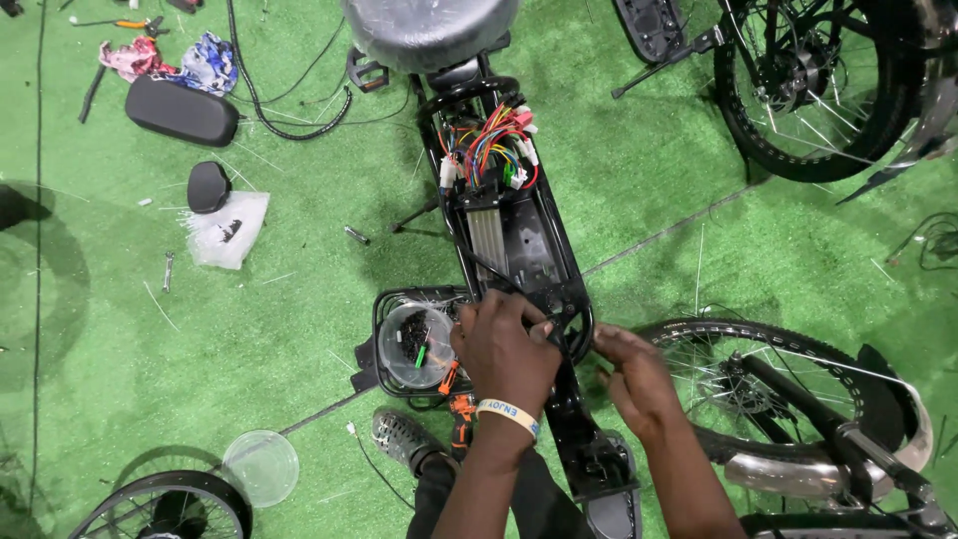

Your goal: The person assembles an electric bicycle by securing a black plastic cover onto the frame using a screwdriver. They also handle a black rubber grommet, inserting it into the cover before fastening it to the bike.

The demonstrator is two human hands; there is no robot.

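meanwhile we work at the open frame compartment (519, 245), wiring bundle (489, 145) exposed and uncovered. our left hand (504, 349) closes on a black cable (559, 334) at its near end; our right hand (634, 374) pinches beside it. green turf floor (299, 299), wheels and parts scattered.

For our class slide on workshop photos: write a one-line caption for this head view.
Two bare hands, left hand and right hand, work at the open black scooter frame on green turf.
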